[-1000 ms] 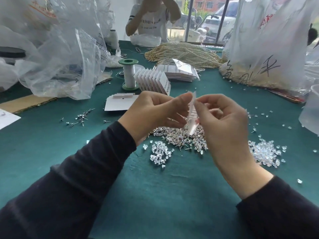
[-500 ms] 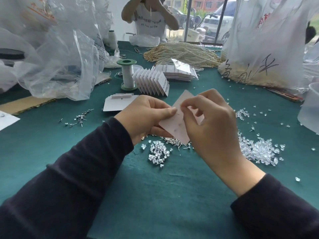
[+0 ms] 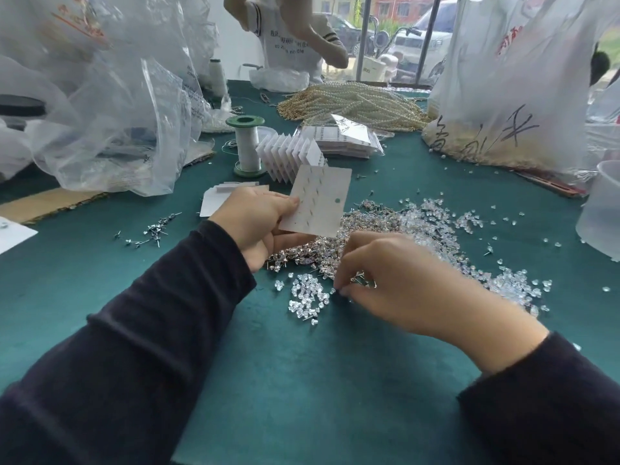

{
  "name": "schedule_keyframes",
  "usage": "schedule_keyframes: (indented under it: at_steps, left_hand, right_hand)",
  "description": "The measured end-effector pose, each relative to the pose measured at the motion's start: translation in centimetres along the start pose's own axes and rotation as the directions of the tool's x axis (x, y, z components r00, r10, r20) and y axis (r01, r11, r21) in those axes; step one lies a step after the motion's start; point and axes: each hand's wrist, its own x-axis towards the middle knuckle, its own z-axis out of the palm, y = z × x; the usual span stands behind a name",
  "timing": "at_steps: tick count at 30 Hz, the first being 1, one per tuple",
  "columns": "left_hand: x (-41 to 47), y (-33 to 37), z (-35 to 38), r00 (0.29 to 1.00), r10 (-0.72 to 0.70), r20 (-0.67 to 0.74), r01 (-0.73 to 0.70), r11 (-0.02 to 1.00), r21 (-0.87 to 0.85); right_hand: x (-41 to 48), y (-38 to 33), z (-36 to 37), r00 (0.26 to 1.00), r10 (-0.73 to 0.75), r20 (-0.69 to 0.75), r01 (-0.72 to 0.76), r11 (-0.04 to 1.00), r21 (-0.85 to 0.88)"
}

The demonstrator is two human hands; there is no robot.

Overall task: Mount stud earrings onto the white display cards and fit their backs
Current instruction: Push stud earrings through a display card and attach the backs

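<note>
**Right hand drops from the card to the stud pile**

Half a second ago both your hands met on the white display card; now your right hand [image 3: 402, 290] has left it and come down onto the stud earrings [image 3: 302, 255], heaped near the middle of the worktop [image 3: 302, 380]. Your left hand has swung the card up and turned its face towards you.

Your left hand [image 3: 258, 226] pinches the white display card [image 3: 318, 203] by its left edge, thumb on the front and fingers behind, holding it in the air just above the far side of the stud pile. The card's long axis runs from its near end up towards the worktop's far edge, leaning slightly right. Rows of small holes show on its face, and its right edge is free.

Your right hand is curled, with its fingertips [image 3: 345, 290] down at the near fringe of the studs, just beside a small scatter of clear backs [image 3: 307, 300]. It is blurred by motion, so I cannot tell whether it has a stud pinched or is only feeling for one.

The coming move turns on this: the card sits beyond and to the left of your right hand, towards the far edge. The right hand is the one at the studs, so I judge it should carry a stud up to the face you see.
</note>
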Motion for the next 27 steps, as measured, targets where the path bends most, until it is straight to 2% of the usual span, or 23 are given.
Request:
schedule_keyframes:
  at_steps: [12,17,19,21,23,25,27]
  left_hand:
    - [0.0,-0.5,0.2,0.997,-0.047,0.068,0.046,0.999,0.01]
    - [0.2,-0.4,-0.1,1.0,-0.007,0.011,0.007,1.0,0.016]
    - [0.3,-0.5,-0.2,1.0,0.008,-0.012,-0.008,1.0,0.017]
    - [0.4,-0.5,-0.2,0.999,0.025,-0.027,-0.024,0.999,0.027]
    - [0.3,-0.5,-0.1,0.999,0.04,-0.026,-0.039,0.998,0.046]
    - [0.2,-0.6,0.2,0.998,0.052,-0.017,-0.051,0.997,0.064]
    - [0.0,-0.8,0.5,0.998,0.058,-0.005,-0.058,0.996,0.068]
  right_hand:
    - [0.0,-0.9,0.1,1.0,-0.011,0.013,0.011,1.0,-0.008]
    - [0.2,-0.9,0.7,0.998,0.007,-0.06,-0.011,0.998,-0.062]
    - [0.3,-0.6,0.7,0.991,0.048,-0.126,-0.053,0.998,-0.032]
    - [0.3,-0.2,0.1,0.952,0.142,-0.272,-0.131,0.99,0.056]
    - [0.3,0.3,-0.7,0.871,0.233,-0.432,-0.183,0.971,0.154]
    - [0.3,0.6,-1.1,0.804,0.29,-0.518,-0.168,0.948,0.27]
    - [0.2,0.5,-1.3,0.778,0.316,-0.542,-0.105,0.917,0.384]
